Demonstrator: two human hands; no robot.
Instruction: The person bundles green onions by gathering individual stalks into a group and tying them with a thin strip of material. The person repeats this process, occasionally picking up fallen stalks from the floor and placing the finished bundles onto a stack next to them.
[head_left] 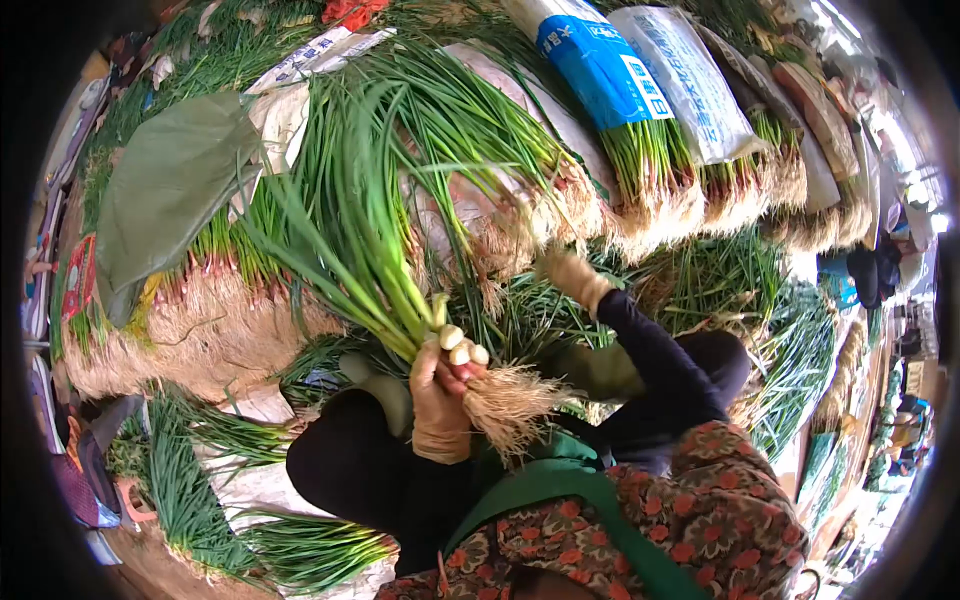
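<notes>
My left hand, in a tan glove, is closed around a bunch of green garlic. Its long leaves fan up and to the left; the pale bulbs and stringy roots stick out to the right of my fist. My right hand, gloved too, reaches forward near the root ends of a heap of green garlic. Motion blurs its fingers, so whether they grip anything does not show.
Bundles with trimmed-looking root ends lie in a row, some under a blue and white sack and a white printed sack. A dark green sheet covers others at left. Loose leaves litter the ground around my knees.
</notes>
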